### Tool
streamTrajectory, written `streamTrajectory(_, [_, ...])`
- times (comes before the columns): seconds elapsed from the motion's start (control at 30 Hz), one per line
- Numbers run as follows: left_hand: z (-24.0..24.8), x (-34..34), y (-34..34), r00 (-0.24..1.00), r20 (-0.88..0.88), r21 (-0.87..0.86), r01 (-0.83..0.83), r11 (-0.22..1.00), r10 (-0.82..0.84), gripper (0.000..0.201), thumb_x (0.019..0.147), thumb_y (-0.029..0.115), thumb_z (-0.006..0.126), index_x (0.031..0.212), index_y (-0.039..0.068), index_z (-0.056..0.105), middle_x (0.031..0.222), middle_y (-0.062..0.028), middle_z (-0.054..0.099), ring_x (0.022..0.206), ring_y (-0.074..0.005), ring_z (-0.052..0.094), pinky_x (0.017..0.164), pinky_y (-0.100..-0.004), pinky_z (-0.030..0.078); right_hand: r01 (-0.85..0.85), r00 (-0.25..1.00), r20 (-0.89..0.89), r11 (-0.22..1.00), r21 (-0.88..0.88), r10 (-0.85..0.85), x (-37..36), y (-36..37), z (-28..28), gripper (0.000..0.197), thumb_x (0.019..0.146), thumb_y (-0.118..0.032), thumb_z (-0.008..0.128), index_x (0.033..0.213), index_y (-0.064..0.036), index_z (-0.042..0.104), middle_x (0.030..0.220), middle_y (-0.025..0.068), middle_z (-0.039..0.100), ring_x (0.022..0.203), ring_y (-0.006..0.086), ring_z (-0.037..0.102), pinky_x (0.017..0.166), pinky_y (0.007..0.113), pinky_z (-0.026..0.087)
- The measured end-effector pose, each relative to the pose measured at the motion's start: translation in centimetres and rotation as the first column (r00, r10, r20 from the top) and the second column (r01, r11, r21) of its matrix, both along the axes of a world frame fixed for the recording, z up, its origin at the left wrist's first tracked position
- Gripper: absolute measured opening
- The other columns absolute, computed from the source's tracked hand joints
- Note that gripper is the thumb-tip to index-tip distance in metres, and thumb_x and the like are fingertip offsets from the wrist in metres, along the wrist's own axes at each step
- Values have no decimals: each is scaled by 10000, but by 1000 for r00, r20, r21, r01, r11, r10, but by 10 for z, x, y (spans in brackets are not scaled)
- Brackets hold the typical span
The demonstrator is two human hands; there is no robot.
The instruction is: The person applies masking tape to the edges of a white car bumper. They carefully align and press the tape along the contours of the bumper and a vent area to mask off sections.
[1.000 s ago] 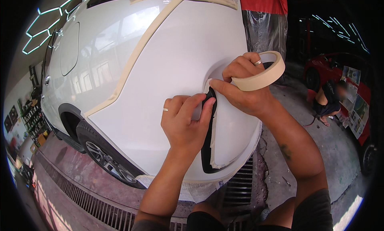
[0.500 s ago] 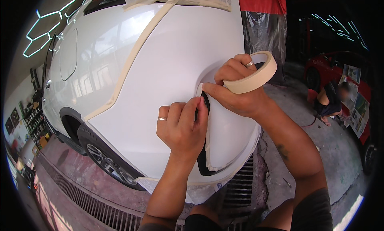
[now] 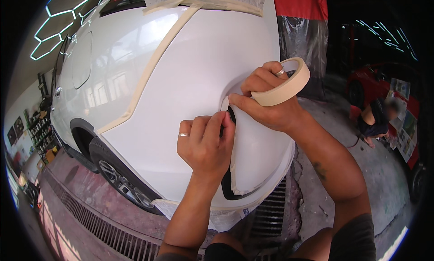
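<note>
Roll of masking tape (image 3: 282, 93), beige: one; carried in the right hand (image 3: 273, 100) at the bumper's right side, grip clamped on the roll, thumb on a short pale tape piece (image 3: 225, 104).

Left hand (image 3: 201, 141): one; grip together at thumb and forefinger, just below the right thumb; whatever is pinched is hidden.

White bumper (image 3: 181, 80): one; black slot (image 3: 229, 191) toward its right edge, tape strip (image 3: 233, 170) down the slot's right edge, border tape (image 3: 153, 64) along the bumper's upper-left edge.

Change: over the last second, the gap between the left thumb and forefinger has closed; apparently both hands now work at one spot, the slot's upper end.
</note>
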State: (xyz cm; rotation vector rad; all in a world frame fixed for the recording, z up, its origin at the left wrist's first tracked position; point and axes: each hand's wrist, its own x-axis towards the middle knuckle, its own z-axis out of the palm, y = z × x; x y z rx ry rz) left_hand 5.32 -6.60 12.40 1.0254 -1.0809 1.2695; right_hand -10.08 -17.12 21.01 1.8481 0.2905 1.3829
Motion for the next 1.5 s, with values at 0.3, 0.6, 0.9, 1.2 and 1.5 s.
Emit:
streamTrajectory(0.3, [0,1,-1,999,7,-3,-34,999,34,254,750,-8,919,922,135,799,801,22,717,718,-201,629,618,-343,510,-2,1000,-27,1000,9,2,0,-4,2,157,729,-173,800,882,-157,769,859,-16,578,853,203,632,820,407,478])
streamTrajectory(0.6, [-5,-5,0,998,-57,40,21,999,-19,217,789,-10,909,937,108,803,804,-6,719,738,-204,647,630,-344,515,-57,998,-32,998,42,58,4,-10,-3,224,698,-124,879,909,-153,806,831,-20,550,811,179,591,774,399,414])
streamTrajectory(0.9, [-6,-10,4,992,-98,37,88,995,-84,265,770,51,983,953,91,795,805,-7,699,737,-187,618,628,-332,483,-21,999,-42,998,65,23,3,-5,1,84,753,-169,776,798,-148,709,823,8,575,827,229,623,811,409,470])
streamTrajectory(1.2, [2,-14,1,986,-148,61,82,995,-72,189,827,69,946,963,84,817,820,-23,725,743,-176,647,643,-328,509,-55,997,-54,994,95,60,5,-3,6,93,740,-166,792,766,-138,707,809,18,580,800,243,630,786,427,490])
streamTrajectory(1.5, [3,-16,4,988,-148,66,61,996,-50,127,864,35,901,962,66,826,826,-35,749,748,-178,671,650,-329,538,12,995,-95,997,77,-5,2,-3,10,227,678,-147,906,850,-156,758,851,-22,540,841,195,608,827,405,477])
